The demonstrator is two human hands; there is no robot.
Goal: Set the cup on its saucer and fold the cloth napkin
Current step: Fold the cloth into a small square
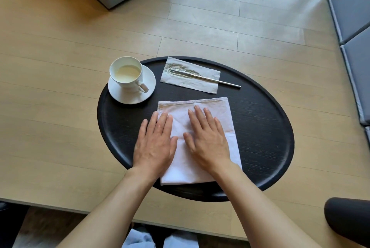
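We find no readable writing anywhere. On the round black wood-grain tray (260, 127), far left, one glossy white cup (126, 71) of pale liquid sits on its one round saucer (120, 95). Our left hand (155, 143) and right hand (206, 139) lie flat, fingers spread, gripping nothing, on one folded white cloth napkin (200, 107). Behind it, one crinkled paper napkin (206, 76) carries one metal utensil (218, 81).

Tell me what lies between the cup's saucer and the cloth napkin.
Nothing: in the head view only bare black tray separates the saucer from the cloth napkin.
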